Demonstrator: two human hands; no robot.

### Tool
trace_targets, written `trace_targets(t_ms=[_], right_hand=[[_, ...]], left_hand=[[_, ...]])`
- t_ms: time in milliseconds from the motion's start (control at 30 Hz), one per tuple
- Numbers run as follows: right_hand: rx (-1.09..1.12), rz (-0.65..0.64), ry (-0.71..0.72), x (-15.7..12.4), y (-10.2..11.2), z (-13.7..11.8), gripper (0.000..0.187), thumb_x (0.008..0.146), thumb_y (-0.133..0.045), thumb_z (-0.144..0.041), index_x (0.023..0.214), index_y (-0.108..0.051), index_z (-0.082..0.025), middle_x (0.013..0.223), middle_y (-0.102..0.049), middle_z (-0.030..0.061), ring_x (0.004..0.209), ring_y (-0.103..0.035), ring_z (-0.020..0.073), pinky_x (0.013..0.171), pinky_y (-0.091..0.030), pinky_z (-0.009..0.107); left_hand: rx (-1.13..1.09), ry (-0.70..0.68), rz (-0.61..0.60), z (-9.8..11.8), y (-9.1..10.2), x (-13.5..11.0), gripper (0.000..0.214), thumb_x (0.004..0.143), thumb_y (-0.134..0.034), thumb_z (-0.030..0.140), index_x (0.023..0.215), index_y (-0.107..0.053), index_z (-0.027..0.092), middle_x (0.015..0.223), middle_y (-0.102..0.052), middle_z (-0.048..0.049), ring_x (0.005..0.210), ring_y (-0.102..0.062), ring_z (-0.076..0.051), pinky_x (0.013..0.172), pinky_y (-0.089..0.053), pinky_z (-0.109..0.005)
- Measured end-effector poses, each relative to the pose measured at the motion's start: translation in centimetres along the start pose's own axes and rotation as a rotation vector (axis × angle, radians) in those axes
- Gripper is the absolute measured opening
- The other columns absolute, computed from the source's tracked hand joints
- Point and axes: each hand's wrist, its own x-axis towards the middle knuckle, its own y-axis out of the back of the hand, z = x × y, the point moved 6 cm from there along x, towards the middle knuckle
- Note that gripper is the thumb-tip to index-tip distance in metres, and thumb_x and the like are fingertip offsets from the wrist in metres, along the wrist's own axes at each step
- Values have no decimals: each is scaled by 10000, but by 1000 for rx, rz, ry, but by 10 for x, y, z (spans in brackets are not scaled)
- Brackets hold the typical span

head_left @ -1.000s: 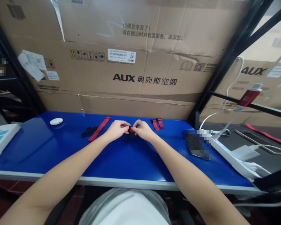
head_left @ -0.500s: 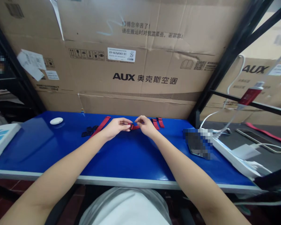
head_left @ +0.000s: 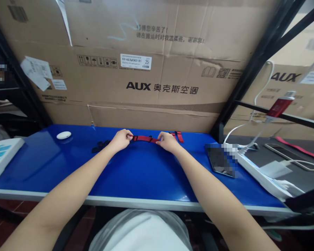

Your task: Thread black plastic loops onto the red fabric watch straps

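A red webbing strap (head_left: 142, 138) with black buckles is stretched between my two hands, just over the blue tabletop. My left hand (head_left: 121, 140) pinches its left end beside one black buckle. At the other end, my right hand (head_left: 169, 142) grips the strap between thumb and fingers, close to a second buckle. Several black buckle pieces (head_left: 99, 146) lie in a small pile left of my left hand, partly covered by my wrist. Beyond my right hand lie more red straps (head_left: 179, 137) with black buckles, partly hidden by that hand.
A white oval object (head_left: 64, 135) lies at the back left, and a white device (head_left: 5, 157) stands on the left edge. At right are a phone (head_left: 221, 164) and a white power strip (head_left: 261, 177) with cables. A large cardboard sheet (head_left: 157, 115) walls off the back.
My left hand has moved left from the buckle to the strap's end, and my right hand has shifted slightly right. The strap, loose at left before, is now drawn out between them.
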Motion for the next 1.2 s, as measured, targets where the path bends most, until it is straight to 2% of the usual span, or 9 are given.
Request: trace_targets(t_ms=[133, 267, 333, 467, 600, 733, 867, 1033, 1200], right_hand=[[400, -101, 61, -11, -4, -28, 132, 698, -699, -283, 765, -660, -176, 530, -551, -26, 484, -478, 108, 470, -352, 227], [744, -233, 22, -20, -11, -44, 213, 668, -722, -334, 772, -710, -149, 653, -655, 32, 556, -556, 126, 522, -427, 249], [910, -336, 12, -24, -14, -50, 236, 674, -704, -316, 822, -726, -134, 732, -695, 64, 630, -618, 152, 613, -484, 281], [1111, -478, 45, -30, -12, -59, 324, 638, -711, -209, 949, -722, -120, 867, -728, 96, 770, -684, 200, 819, -515, 359], [1110, -495, 98, -32, -10, -63, 370, 637, -730, -213, 995, -704, -124, 929, -728, 111, 888, -686, 233, 865, -514, 375], [854, -370, 141, -27, -12, -57, 275, 725, -714, -386, 828, -683, -133, 729, -693, 58, 650, -647, 154, 661, -527, 299], [604, -272, 178, -22, -12, -50, 281, 767, -655, -437, 750, -647, -157, 572, -584, -8, 507, -528, 106, 490, -432, 230], [632, -235, 194, -21, -8, -50, 225, 782, -620, -391, 728, -604, -173, 545, -533, -25, 510, -493, 103, 497, -416, 223], [631, -331, 227, -26, -10, -56, 201, 773, -622, -366, 719, -601, -173, 564, -541, -21, 532, -505, 112, 533, -435, 236]], left_hand=[[-414, 91, -123, 8, -16, -7, 165, 737, -691, 297, 823, -633, 169, 646, -603, -2, 549, -552, -129, 565, -427, -250], [-846, 97, -256, 36, -26, -19, 262, 730, -716, 344, 860, -576, 164, 835, -663, -42, 622, -603, -126, 523, -422, -226], [-961, 113, -311, 45, -28, -24, 264, 746, -711, 335, 848, -535, 166, 865, -677, -57, 630, -634, -135, 515, -427, -224], [-1003, 146, -339, 49, -28, -28, 261, 795, -685, 325, 851, -476, 178, 730, -670, -37, 621, -685, -178, 551, -486, -251], [-1004, 143, -317, 48, -27, -27, 300, 798, -705, 341, 850, -463, 170, 737, -671, -29, 656, -704, -183, 665, -551, -314], [-991, 139, -288, 48, -27, -26, 345, 773, -740, 345, 847, -459, 160, 755, -672, -25, 658, -707, -171, 699, -568, -331], [-960, 87, -269, 49, -25, -25, 399, 743, -764, 358, 926, -460, 175, 745, -661, 9, 653, -709, -177, 688, -578, -348], [-923, 73, -310, 50, -25, -26, 414, 727, -774, 387, 935, -500, 157, 751, -667, -15, 674, -711, -191, 719, -579, -371], [-845, 29, -375, 56, -25, -32, 377, 703, -787, 402, 863, -585, 126, 827, -691, -62, 751, -703, -199, 770, -578, -398]])
